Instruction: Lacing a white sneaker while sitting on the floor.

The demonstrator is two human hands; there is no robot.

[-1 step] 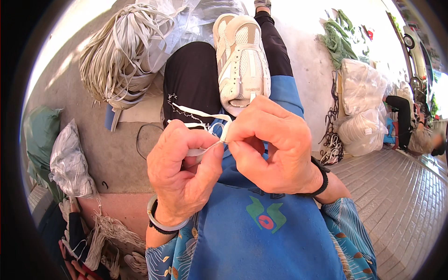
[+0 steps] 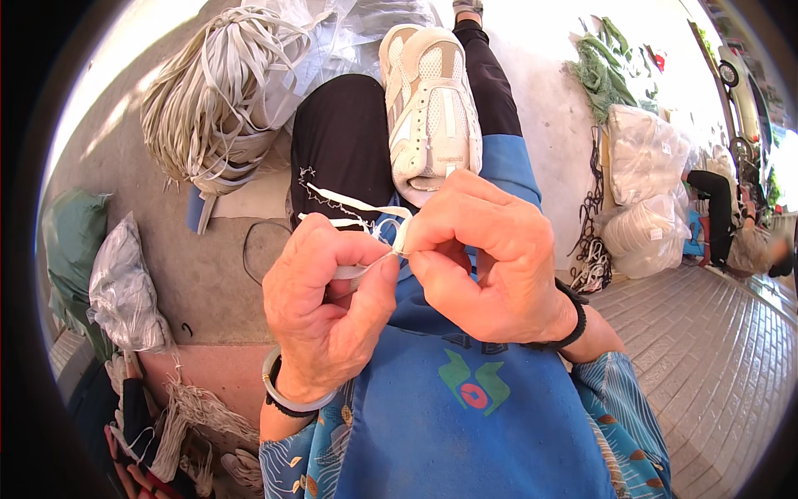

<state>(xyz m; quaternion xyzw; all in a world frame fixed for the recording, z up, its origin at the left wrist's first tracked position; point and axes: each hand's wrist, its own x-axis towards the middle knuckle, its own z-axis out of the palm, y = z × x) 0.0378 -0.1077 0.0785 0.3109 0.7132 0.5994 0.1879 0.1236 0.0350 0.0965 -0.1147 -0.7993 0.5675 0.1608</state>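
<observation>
Over my lap, my left hand (image 2: 328, 303) and my right hand (image 2: 490, 258) meet with thumbs and fingertips pinched. Between them runs a whitish flat shoelace (image 2: 357, 200), gripped from both sides. Its loose ends stick out to the upper left, beside a thin frayed thread (image 2: 320, 195) lying against my dark trouser leg. Where the fingertips come together, the exact join of the lace is too small to make out. Just beyond my hands, a beige and white sneaker (image 2: 440, 108) rests between my legs, its toe toward me. Empty eyelets show along its side.
At the far left lies a big bundle of flat pale laces (image 2: 220, 100). Plastic-wrapped packs (image 2: 648, 154) are stacked on the right, near hanging dark cords (image 2: 592, 200). A grey plastic bag (image 2: 129, 287) and tangled cords (image 2: 195, 416) sit at left. Another person's leg (image 2: 711, 212) shows far right.
</observation>
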